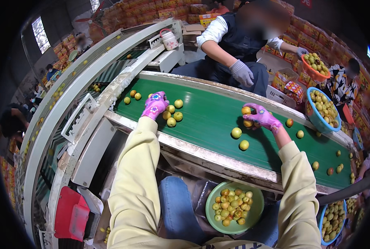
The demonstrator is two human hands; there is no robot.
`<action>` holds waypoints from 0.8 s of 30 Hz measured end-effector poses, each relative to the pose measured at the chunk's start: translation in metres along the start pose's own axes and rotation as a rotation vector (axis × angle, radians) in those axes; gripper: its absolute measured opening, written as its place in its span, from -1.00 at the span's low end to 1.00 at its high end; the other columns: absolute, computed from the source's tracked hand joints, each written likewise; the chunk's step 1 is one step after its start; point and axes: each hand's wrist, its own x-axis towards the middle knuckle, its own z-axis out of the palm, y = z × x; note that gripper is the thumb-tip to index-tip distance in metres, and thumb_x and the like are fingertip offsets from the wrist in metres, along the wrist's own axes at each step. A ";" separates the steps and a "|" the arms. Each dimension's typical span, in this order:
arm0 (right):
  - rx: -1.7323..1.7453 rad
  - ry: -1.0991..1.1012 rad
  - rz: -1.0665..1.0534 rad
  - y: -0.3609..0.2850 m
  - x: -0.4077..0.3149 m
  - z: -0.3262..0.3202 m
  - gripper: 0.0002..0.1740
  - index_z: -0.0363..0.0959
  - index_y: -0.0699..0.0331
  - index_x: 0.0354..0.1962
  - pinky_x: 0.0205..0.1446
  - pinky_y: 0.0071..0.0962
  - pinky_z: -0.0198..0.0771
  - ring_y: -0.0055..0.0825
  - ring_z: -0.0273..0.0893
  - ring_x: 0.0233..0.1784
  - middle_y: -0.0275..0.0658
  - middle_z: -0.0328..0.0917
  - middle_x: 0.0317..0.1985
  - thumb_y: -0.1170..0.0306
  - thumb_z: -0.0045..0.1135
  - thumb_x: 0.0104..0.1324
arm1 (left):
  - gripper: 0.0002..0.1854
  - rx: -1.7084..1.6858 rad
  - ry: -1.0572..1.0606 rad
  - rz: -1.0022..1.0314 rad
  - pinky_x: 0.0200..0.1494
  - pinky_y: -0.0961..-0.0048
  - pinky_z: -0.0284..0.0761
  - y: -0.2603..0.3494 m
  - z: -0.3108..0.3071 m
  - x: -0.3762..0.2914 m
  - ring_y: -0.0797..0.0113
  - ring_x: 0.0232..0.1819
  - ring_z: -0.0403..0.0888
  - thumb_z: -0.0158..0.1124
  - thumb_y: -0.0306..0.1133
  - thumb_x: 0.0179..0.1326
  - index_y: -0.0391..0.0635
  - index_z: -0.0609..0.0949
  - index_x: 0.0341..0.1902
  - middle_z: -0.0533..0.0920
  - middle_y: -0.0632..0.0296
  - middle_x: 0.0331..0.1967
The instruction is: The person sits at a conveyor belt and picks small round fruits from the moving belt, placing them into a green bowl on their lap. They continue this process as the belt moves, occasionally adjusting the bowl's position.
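A green conveyor belt [203, 115] runs before me, carrying scattered jujube-like fruits in yellow-green and reddish brown. My right hand [261, 117], in a pink flowered glove, has its fingers around a reddish fruit [246, 110], with another fruit [247, 123] just below it. Two yellow-green fruits, one at the near side [244, 145], lie left of and below that hand. Palm down over the belt's left part is my left hand [156, 104], gloved alike. A cluster of fruits [171, 121] lies beside it; its palm and fingertips are hidden.
A green basin [258, 214] of fruits sits between my knees. Across the belt sits a person with grey gloves [242, 73], one hand at an orange basket [323, 74]. A blue basket [336, 124] of fruits stands at the far edge. White sorting rails [107, 102] curve along the left.
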 end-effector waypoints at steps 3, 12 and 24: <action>0.181 0.043 -0.029 -0.008 -0.051 -0.002 -0.45 0.33 0.13 0.15 -0.44 -0.47 0.62 -0.50 0.59 -0.21 -0.24 0.51 -0.17 0.26 0.30 0.24 | -0.72 -0.135 0.066 0.034 -0.21 0.32 0.54 0.000 0.009 -0.009 0.22 -0.32 0.66 0.31 -0.15 0.17 -0.12 0.61 -0.25 0.67 0.10 -0.35; 0.121 -0.387 -0.135 0.009 -0.225 0.096 -0.41 0.39 0.25 0.14 0.14 -0.49 0.41 -0.56 0.48 0.01 -0.32 0.53 -0.03 0.34 0.38 0.17 | -0.69 -0.750 -0.703 0.569 -0.26 0.38 0.47 0.087 0.041 -0.259 0.34 -0.35 0.57 0.31 -0.16 0.21 -0.20 0.59 -0.28 0.58 0.14 -0.45; -0.554 0.084 0.189 0.185 -0.276 0.212 -0.34 0.29 0.18 0.24 0.05 -0.18 0.43 -0.02 0.53 0.02 0.06 0.53 0.01 0.09 0.15 0.24 | -0.52 -0.135 -0.491 0.530 0.14 0.13 0.42 0.100 0.231 -0.398 -0.04 0.10 0.48 0.28 -0.15 0.11 -0.13 0.55 0.08 0.53 -0.05 -0.01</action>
